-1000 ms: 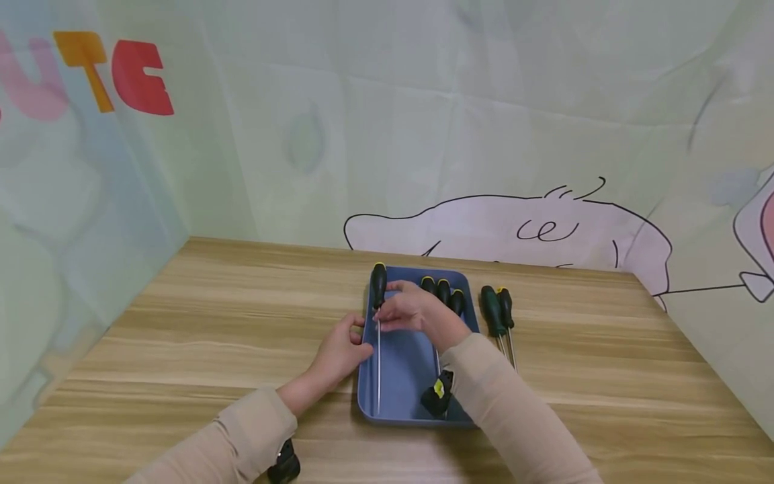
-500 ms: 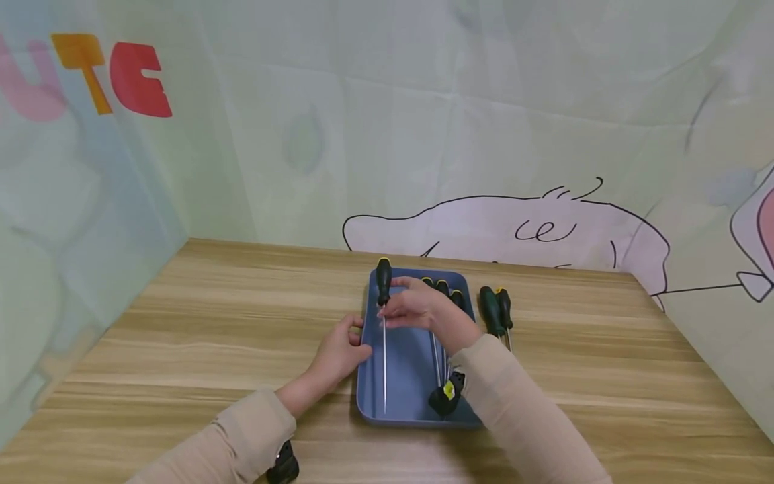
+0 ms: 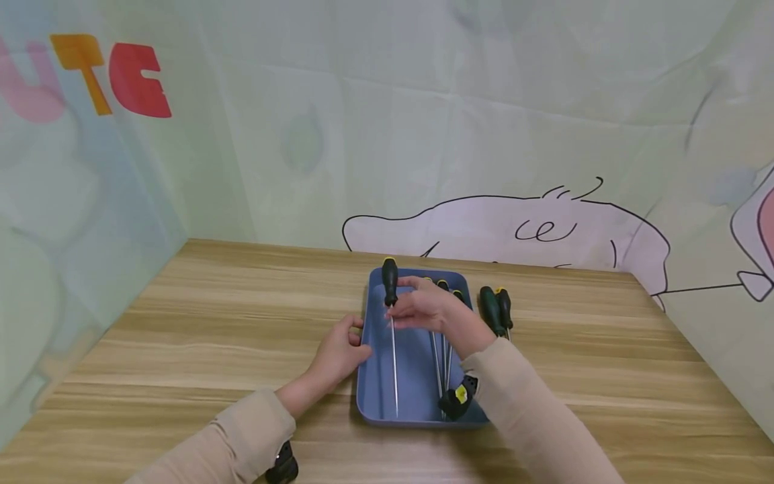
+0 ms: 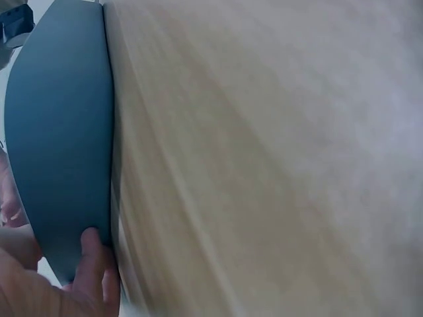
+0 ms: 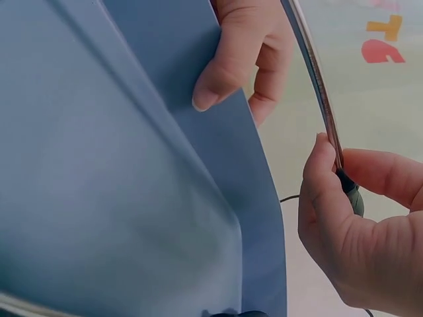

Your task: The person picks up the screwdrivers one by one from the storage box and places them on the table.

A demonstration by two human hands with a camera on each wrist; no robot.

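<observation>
A screwdriver (image 3: 390, 282) with a black handle, yellow end cap and long metal shaft is above the left half of the blue tray (image 3: 363, 396). My right hand (image 3: 423, 306) pinches it where the shaft meets the handle; the right wrist view shows thumb and fingers meeting on the metal shaft (image 5: 324, 99). My left hand (image 3: 338, 349) grips the tray's left wall, thumb inside the rim and fingers outside. Several similar screwdrivers (image 3: 437, 363) lie along the tray's right side, partly hidden behind my right hand.
Two more screwdrivers, one with a thicker green handle (image 3: 491, 309) and one with a black handle (image 3: 504, 308), lie on the wooden table (image 3: 242, 323) just right of the tray. A printed cloth backdrop (image 3: 272, 148) rises behind the table and along its sides.
My right hand has shifted a little to the right with the screwdriver, away from the tray's left wall. My left hand keeps its place on the tray.
</observation>
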